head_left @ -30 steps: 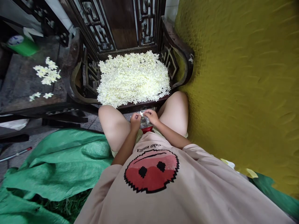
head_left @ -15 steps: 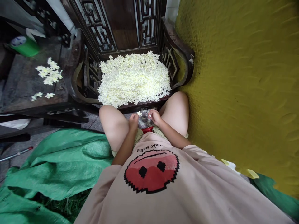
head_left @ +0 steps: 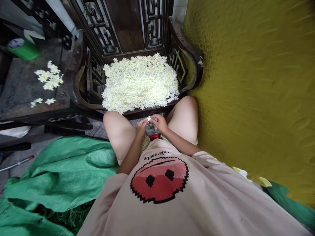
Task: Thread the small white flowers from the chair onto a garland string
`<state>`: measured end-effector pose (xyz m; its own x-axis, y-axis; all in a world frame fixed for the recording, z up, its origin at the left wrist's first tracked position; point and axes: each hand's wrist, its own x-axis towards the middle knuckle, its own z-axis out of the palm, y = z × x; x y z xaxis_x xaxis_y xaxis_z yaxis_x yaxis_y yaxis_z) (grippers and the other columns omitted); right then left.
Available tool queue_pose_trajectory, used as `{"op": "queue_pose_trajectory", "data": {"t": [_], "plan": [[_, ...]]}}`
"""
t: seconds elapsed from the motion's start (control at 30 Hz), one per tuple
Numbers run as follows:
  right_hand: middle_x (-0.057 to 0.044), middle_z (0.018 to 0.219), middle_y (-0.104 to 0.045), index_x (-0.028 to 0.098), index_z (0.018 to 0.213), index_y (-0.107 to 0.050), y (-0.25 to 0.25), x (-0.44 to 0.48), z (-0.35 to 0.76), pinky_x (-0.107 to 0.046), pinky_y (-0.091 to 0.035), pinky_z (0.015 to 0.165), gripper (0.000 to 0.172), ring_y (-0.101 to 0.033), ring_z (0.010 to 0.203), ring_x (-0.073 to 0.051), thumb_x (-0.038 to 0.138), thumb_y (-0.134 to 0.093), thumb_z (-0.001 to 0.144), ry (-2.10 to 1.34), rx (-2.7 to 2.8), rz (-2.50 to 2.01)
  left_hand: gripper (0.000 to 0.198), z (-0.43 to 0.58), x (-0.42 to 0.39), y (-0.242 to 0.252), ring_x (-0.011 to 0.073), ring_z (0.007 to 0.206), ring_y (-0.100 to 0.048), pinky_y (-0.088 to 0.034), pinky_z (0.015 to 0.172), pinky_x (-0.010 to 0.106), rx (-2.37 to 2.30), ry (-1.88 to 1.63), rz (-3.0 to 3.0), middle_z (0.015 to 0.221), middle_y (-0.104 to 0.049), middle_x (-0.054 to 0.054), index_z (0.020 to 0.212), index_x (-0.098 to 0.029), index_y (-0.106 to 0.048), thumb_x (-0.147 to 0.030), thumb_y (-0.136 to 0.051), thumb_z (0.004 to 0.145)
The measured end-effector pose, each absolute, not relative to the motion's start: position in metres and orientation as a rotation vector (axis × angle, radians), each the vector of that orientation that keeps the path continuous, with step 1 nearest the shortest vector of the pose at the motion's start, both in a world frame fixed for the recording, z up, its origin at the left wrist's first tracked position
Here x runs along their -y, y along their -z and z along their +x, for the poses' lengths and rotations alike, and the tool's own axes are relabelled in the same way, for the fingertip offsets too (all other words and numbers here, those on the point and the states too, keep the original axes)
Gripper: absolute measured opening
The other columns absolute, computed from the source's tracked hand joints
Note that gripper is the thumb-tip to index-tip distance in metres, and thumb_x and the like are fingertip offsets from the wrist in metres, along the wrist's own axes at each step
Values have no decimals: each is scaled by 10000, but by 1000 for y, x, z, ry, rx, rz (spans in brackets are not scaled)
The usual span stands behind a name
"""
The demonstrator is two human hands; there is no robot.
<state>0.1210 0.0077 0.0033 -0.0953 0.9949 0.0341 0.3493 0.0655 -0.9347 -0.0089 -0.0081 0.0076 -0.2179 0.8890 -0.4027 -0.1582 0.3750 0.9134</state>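
A small white flower (head_left: 149, 118) shows between the fingertips of both hands, above the gap between my knees. My left hand (head_left: 141, 126) pinches it from the left. From the right, my right hand (head_left: 159, 123) has its fingers closed at the same flower, and the two hands nearly touch. Whether a second small blossom sits in the right fingers cannot be made out. Just beyond the hands, a thick heap of white flowers (head_left: 140, 83) covers the seat of a dark carved wooden chair (head_left: 76, 85).
On the wooden side table (head_left: 14, 88) at left lie a cluster of white flowers (head_left: 50, 77) and a green roll (head_left: 23, 48). A green sack (head_left: 73, 164) spreads at lower left, with green strands in its opening. A yellow textured sheet (head_left: 251, 85) borders the right side.
My right hand has moved left and come together with my left hand at the flower. Before, the hands were apart, with a white bit at the right fingertips.
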Motion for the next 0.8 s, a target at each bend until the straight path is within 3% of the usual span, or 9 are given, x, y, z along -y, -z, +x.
{"op": "queue_pose_trajectory", "data": {"t": [0.2,0.4,0.63,0.8], "plan": [[-35,737,-610,179,766,-687,-1,-10,122,-280,-400,701,165,-510,684,-155,331,-627,739,-1115,1532,-1372,154,-10,9,-6,106,562,-474,-395,599,248,-1430,-1104,718,589,-553,-2,607,-180,-560,-307,-637,649],[10,611,-577,159,669,-637,0,-12,119,-252,-379,621,200,-470,581,-115,358,-652,677,-1379,1310,-1355,234,-11,10,-4,95,561,-457,-389,602,238,-1349,-1137,716,584,-522,-11,580,-177,-510,-340,-665,646],[8,609,-609,152,658,-661,-5,-15,120,-236,-370,585,318,-497,591,-110,419,-767,522,-1662,1073,-1297,283,-11,10,-10,88,544,-425,-383,585,235,-1306,-1101,633,583,-489,-14,581,-181,-457,-360,-666,649],[51,485,-512,139,683,-666,-2,-15,120,-210,-266,475,338,-372,457,-61,413,-772,517,-1810,955,-1304,269,-11,12,-10,85,556,-432,-392,597,235,-1268,-1128,602,600,-483,-13,600,-180,-464,-352,-656,675]]}}
